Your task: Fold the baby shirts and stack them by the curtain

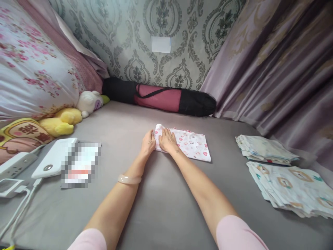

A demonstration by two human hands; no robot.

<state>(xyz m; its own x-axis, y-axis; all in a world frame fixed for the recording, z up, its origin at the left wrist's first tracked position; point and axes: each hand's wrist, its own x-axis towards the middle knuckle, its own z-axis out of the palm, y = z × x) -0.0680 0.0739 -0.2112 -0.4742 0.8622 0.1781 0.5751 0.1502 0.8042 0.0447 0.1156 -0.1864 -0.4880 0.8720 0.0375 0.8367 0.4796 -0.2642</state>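
Note:
A folded white cloth with pink and red prints (194, 144) lies flat on the grey bed sheet (161, 194), near the middle. My right hand (168, 140) rests palm down on its left part, fingers stretched out and pointing away from me. At the cloth's left edge is my left hand (149, 142), its fingers bent against the fold. Whether those fingers pinch any fabric is hidden from this angle. A pale bangle (129, 179) circles my left wrist.
Two stacks of folded cloths, one smaller (266, 148) and one larger (293, 187), lie at right. A white power bank (53, 158), power strip (17, 165) and cables are on the left, beside plush toys (61, 121). A black and maroon long bag (158, 98) lies along the wall.

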